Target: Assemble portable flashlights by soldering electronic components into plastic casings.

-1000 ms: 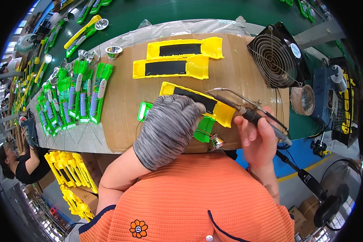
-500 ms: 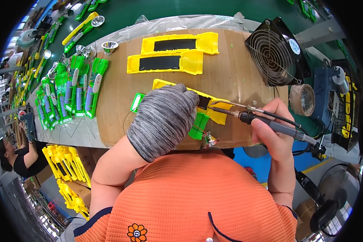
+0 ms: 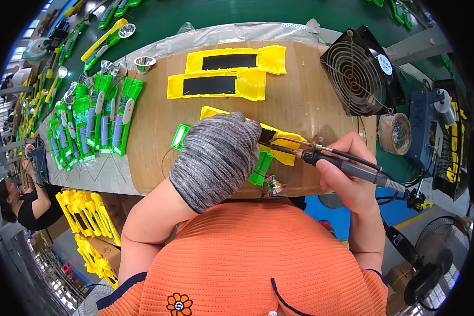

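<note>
My left hand (image 3: pixel 216 158), in a grey knitted glove, is closed over a yellow plastic shell (image 3: pixel 288 143) with a dark panel; its fingertips are hidden. Green plastic casing (image 3: pixel 260 167) shows beneath the hand, with a small shiny reflector (image 3: pixel 274 186) at its near end. A smaller green frame (image 3: pixel 180 137) lies left of the glove with a thin wire. My bare right hand (image 3: pixel 350 184) grips a soldering iron (image 3: pixel 347 166) like a pen. A thin feed tube runs along the iron. Its tip reaches the shell beside my left fingers.
Two yellow shells (image 3: pixel 210 84) with black panels lie farther back on the brown board (image 3: pixel 147 121). Wired green casings (image 3: pixel 105 118) with cells crowd the left. A black fan (image 3: pixel 355 73), a round pot (image 3: pixel 394 132) and a solder spool (image 3: pixel 445 105) stand right. A co-worker (image 3: pixel 23 203) sits far left.
My right hand and the soldering iron have shifted slightly left, the tip nearer my left fingers. My left hand has moved slightly right and stays closed.
</note>
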{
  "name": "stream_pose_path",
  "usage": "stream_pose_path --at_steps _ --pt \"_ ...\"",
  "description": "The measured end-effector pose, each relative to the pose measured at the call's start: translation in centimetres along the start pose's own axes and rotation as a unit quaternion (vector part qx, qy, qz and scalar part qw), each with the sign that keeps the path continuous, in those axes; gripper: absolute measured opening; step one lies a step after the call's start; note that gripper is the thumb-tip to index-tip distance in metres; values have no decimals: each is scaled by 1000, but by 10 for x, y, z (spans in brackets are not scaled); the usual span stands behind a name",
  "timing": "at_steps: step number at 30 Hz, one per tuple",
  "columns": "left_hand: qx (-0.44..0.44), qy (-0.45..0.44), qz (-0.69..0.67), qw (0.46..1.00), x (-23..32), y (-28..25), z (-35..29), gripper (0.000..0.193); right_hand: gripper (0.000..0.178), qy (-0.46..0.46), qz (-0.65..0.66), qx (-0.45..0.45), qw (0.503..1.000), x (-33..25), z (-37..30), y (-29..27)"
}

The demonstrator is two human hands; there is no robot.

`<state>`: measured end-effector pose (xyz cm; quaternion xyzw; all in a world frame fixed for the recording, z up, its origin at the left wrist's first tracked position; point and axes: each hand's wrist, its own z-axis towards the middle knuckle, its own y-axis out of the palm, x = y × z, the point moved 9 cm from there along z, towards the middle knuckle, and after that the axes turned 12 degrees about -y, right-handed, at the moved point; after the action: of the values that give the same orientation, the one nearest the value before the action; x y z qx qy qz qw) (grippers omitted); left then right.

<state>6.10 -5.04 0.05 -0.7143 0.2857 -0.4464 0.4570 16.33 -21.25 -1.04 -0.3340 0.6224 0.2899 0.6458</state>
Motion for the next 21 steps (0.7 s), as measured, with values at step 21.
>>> stream_pose_path --at_steps 21 --pt "-5 8 -13 1000 -1 2 3 10 20 -13 -34 5 999 -1 -1 -2"
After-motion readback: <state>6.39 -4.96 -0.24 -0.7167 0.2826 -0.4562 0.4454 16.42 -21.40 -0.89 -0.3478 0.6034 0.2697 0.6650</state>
